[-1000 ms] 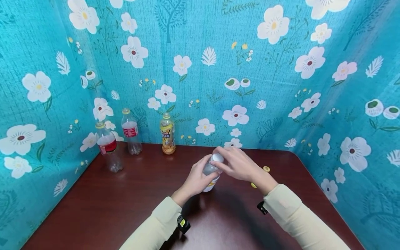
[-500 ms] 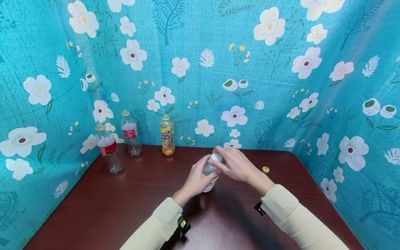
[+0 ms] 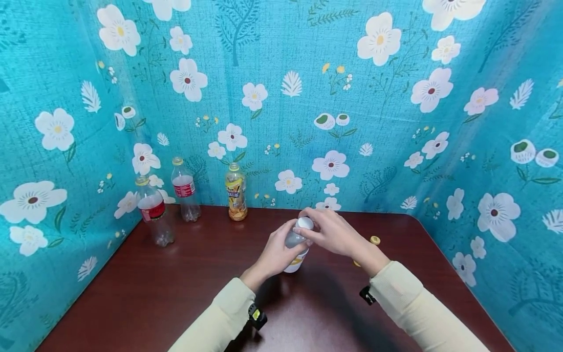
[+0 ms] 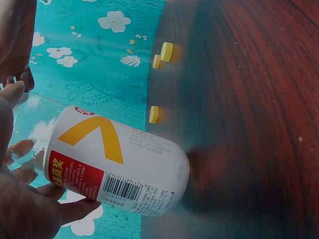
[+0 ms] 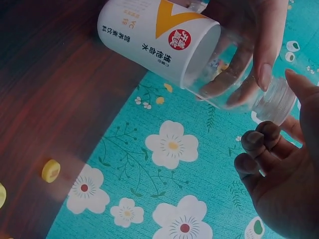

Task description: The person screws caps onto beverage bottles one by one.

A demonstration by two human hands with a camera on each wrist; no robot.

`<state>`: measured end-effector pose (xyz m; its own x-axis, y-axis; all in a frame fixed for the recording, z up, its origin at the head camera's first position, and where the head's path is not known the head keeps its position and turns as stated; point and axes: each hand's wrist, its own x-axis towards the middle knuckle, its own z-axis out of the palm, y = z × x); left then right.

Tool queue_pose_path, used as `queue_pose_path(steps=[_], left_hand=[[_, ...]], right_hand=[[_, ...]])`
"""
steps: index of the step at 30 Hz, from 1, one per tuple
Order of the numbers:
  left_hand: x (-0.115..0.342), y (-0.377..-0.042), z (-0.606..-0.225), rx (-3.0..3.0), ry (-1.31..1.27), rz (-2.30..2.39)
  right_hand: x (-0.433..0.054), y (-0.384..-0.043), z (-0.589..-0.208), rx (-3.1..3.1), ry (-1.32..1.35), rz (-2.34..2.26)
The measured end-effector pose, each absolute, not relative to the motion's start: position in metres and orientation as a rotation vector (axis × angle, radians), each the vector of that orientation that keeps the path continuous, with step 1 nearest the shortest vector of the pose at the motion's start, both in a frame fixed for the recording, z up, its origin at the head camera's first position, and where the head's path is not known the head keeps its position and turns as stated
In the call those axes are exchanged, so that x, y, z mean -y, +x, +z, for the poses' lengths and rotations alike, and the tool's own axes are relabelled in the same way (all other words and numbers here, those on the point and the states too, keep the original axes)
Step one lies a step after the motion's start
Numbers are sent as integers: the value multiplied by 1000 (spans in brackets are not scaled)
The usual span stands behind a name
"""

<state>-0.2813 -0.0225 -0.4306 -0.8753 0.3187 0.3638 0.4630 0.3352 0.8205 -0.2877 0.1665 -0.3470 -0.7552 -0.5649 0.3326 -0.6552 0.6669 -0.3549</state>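
A clear plastic bottle (image 3: 295, 262) with a white wrap label and a whitish screw cap (image 3: 305, 223) stands near the middle of the table. My left hand (image 3: 274, 250) grips its clear upper body, fingers and thumb curled round it. At the top, my right hand (image 3: 332, 232) pinches the cap between thumb and fingers. In the right wrist view the cap (image 5: 280, 101) sits on the bottle's neck, with the right thumb and fingers around it. An orange V mark and a red patch show on the label (image 4: 124, 159) in the left wrist view.
At the back left stand two red-labelled bottles (image 3: 151, 209) (image 3: 184, 188) and a yellow-labelled bottle (image 3: 236, 193), seemingly uncapped. Yellow caps (image 3: 375, 240) (image 4: 154, 114) lie on the table's right side, one partly behind my right forearm. Flowered blue cloth (image 3: 281, 98) encloses the table.
Both hands stay on the bottle and its cap. My right forearm moved slightly left, then back, covering and partly uncovering a yellow cap. The head view has shifted a little.
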Motion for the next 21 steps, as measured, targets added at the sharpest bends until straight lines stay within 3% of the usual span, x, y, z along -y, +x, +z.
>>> queue_pose_path(steps=[12, 21], left_hand=[[31, -290, -423, 2443, -701, -1614], [41, -307, -415, 2423, -545, -1646]], right_hand=[[-182, -287, -340, 2644, 1007, 655], [-213, -289, -343, 2658, 917, 625]])
